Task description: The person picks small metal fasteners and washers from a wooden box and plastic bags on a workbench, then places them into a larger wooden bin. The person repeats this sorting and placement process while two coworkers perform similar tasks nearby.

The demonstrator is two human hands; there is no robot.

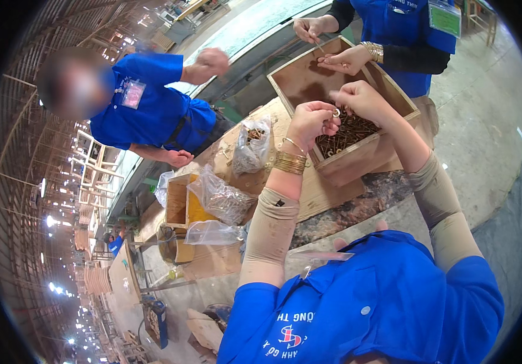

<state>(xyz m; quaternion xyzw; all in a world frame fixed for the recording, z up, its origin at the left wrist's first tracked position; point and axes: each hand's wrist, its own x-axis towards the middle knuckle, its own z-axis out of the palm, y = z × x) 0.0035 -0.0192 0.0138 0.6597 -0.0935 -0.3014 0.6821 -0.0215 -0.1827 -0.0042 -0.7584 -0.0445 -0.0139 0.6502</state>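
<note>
My left hand [312, 125] is held over the near side of a wooden box [338, 170], its fingers closed on a small, pale, ring-shaped washer [336, 113]. Close beside it, my right hand [363, 102] has its fingers pinched together near the washer; what they grip, if anything, is too small and smeared to make out. Below both hands, long brownish bolts [349, 134] lie heaped in the box, with a few pale rings among them.
Across the box, a co-worker's two hands [343, 60] handle a thin piece. Another person [152, 103] stands at the left. On the worktable [279, 121] are a bag of hardware [252, 148], a second clear bag [221, 197] and a smaller wooden box [177, 203].
</note>
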